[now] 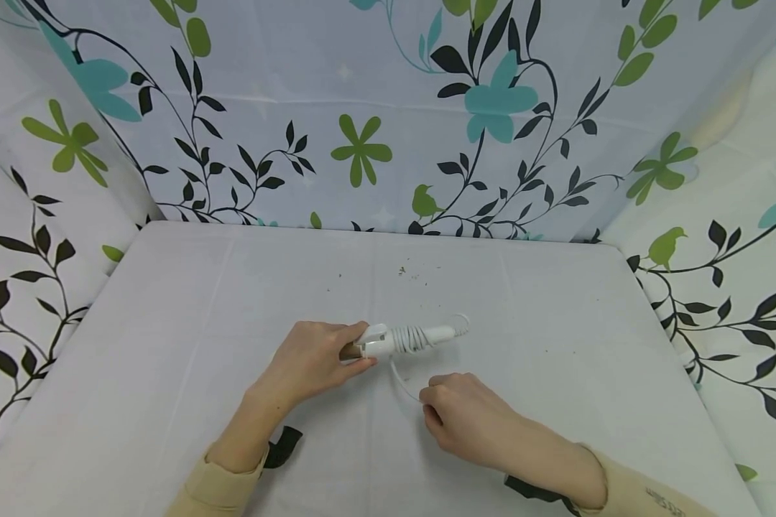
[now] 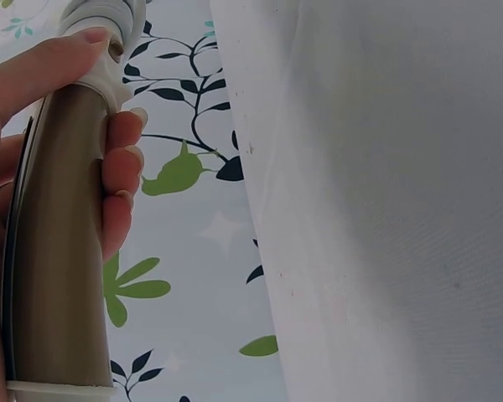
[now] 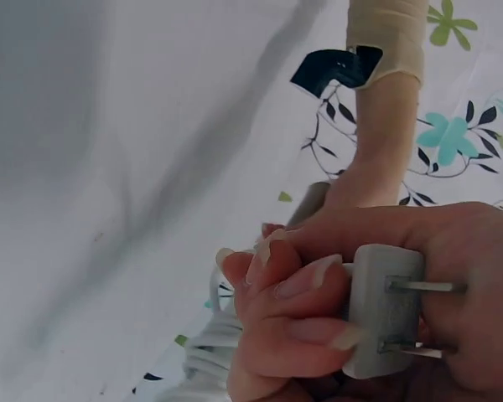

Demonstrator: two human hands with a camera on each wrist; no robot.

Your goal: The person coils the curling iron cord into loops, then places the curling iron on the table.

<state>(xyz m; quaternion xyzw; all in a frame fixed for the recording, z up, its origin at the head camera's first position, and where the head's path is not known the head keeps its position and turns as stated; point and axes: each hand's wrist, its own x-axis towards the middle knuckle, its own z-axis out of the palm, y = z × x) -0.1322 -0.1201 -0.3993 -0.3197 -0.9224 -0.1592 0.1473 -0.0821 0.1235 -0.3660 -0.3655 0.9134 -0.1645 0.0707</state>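
Observation:
My left hand (image 1: 310, 359) grips a curling iron (image 1: 378, 343) around its barrel end, above the table. In the left wrist view the bronze barrel (image 2: 63, 243) lies along the palm, the thumb on the white part and fingertips (image 2: 121, 172) curled at the barrel's edge. White cord (image 1: 410, 339) is wound in several turns round the handle. A length of it runs down to my right hand (image 1: 468, 420), which holds the cord's end. In the right wrist view its curled fingers hold a white two-pin plug (image 3: 381, 314), the metal prongs facing the palm.
A white cloth covers the table (image 1: 136, 359), with small specks (image 1: 402, 271) scattered toward the back. Patterned curtains (image 1: 362, 86) with leaves and flowers stand behind and at both sides. Dark straps (image 1: 283, 446) hang at the sleeves.

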